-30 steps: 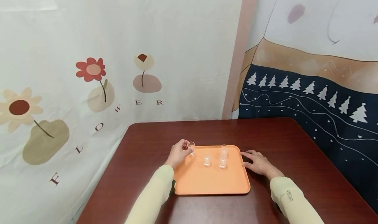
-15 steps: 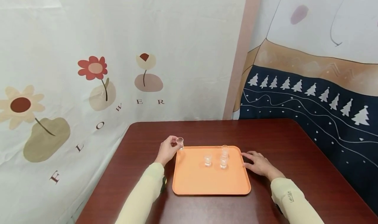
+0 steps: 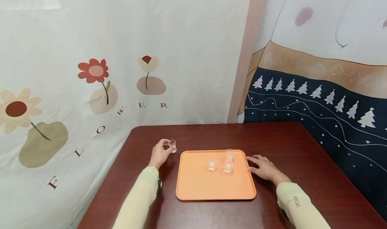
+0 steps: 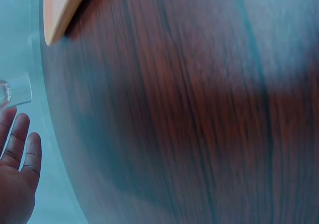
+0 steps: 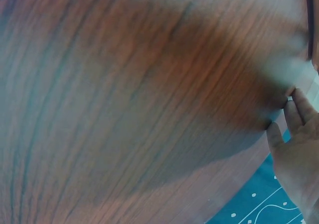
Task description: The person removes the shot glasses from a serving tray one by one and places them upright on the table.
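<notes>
Left hand [image 3: 161, 153]: fingers clamped on a clear cup [image 3: 172, 146], just left of orange tray [image 3: 216, 188]. Right hand [image 3: 265, 169]: fingers apart, at tray's right edge. Surface [image 3: 278, 141] red-brown, wood-grained; flower-printed cloth [image 3: 193, 54] hangs behind.

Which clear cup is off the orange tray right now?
The clear cup held by the left hand, left of the orange tray; the other three cups stand on the tray.

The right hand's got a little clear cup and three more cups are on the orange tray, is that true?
Not quite: the head view shows the left hand holding the little clear cup, not the right hand. Three more cups are on the orange tray, yes.
</notes>
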A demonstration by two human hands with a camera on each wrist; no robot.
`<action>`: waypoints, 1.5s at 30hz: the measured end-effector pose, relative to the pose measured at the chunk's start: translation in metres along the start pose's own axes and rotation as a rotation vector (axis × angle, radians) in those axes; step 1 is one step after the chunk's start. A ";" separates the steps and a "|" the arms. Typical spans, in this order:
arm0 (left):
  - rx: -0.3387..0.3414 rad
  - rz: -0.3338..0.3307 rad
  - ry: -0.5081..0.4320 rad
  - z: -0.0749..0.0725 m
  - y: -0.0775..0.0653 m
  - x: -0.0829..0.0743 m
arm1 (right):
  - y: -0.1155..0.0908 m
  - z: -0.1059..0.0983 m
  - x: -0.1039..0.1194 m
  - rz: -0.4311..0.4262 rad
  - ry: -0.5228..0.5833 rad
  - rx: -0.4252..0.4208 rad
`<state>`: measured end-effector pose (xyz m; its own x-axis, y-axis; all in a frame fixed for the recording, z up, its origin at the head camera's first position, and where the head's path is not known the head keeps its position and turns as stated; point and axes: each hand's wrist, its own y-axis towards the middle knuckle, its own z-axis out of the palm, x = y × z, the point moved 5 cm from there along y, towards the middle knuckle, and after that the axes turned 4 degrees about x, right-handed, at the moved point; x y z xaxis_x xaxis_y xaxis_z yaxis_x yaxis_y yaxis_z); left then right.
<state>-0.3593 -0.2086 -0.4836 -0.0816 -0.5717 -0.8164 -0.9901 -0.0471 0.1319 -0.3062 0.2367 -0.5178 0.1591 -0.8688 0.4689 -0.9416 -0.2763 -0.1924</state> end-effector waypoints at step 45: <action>0.045 -0.066 -0.075 -0.010 0.012 0.002 | 0.002 0.003 -0.003 0.021 0.003 -0.014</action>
<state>-0.3706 -0.2184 -0.4785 -0.0223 -0.5057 -0.8624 -0.9976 -0.0447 0.0520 -0.3075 0.2371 -0.5221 0.1382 -0.8731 0.4676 -0.9488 -0.2521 -0.1903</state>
